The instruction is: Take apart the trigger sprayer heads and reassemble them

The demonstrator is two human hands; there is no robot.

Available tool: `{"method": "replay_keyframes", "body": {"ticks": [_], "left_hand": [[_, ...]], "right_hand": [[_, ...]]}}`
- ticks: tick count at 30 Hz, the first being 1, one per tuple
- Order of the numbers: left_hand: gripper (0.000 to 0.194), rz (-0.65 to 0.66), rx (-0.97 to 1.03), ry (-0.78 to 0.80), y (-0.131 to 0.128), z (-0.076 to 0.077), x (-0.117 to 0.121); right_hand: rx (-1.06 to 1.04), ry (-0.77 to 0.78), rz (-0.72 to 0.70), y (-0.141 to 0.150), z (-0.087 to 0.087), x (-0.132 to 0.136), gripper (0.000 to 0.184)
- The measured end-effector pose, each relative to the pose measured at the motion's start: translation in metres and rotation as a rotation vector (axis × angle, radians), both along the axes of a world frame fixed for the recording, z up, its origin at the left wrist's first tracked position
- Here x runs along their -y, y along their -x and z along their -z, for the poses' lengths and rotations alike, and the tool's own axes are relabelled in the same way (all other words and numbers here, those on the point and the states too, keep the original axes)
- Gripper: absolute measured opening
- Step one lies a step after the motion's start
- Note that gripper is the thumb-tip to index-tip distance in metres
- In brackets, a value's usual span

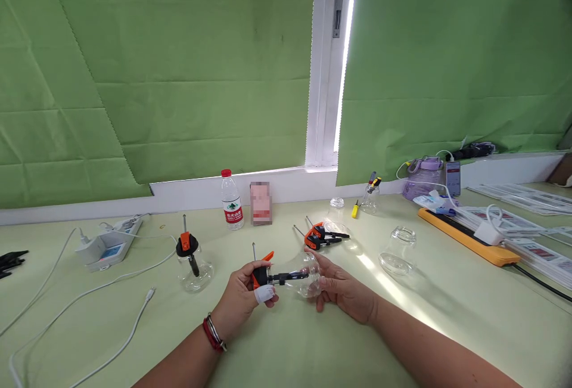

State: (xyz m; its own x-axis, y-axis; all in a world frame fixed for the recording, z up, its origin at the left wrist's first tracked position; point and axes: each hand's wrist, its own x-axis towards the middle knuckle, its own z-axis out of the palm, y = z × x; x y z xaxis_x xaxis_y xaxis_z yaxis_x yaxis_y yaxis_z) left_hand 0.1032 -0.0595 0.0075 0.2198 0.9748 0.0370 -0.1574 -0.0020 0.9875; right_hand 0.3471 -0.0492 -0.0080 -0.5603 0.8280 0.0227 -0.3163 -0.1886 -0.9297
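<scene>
My left hand [243,298] is closed round an orange and black pump head [263,275] with a thin metal rod sticking up; one finger wears white tape. My right hand [342,289] is wrapped round a clear glass bottle [308,273] lying on its side, with the pump's black tube reaching into its neck. Both hands hover just above the pale green table [286,340].
An assembled bottle with pump [191,263] stands to the left. Loose pump heads [319,236], empty clear bottles [399,250], a water bottle [232,200], screwdrivers [356,208], a power strip [107,248] with white cables, and an orange bar [465,239] lie around.
</scene>
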Motion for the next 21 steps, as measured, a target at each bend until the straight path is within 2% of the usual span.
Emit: {"method": "replay_keyframes", "body": {"ticks": [10,15,18,21], "left_hand": [[0.05,0.024,-0.022,-0.001,0.0001,0.0006,0.0001],[0.05,0.043,-0.012,-0.003,-0.0002,-0.0003,0.001],[0.049,0.024,-0.002,-0.006,-0.0007,-0.0019,0.0023],[0.049,0.01,0.005,-0.003,-0.001,-0.0025,0.0022]], "right_hand": [[0.11,0.046,0.024,0.004,0.0019,-0.0023,0.047],[0.123,0.054,0.009,0.0026,0.0037,-0.0027,0.05],[0.064,0.016,0.005,0.0016,0.0022,-0.0011,0.052],[0.003,-0.028,0.019,0.0001,0.0005,0.0004,0.069]]}}
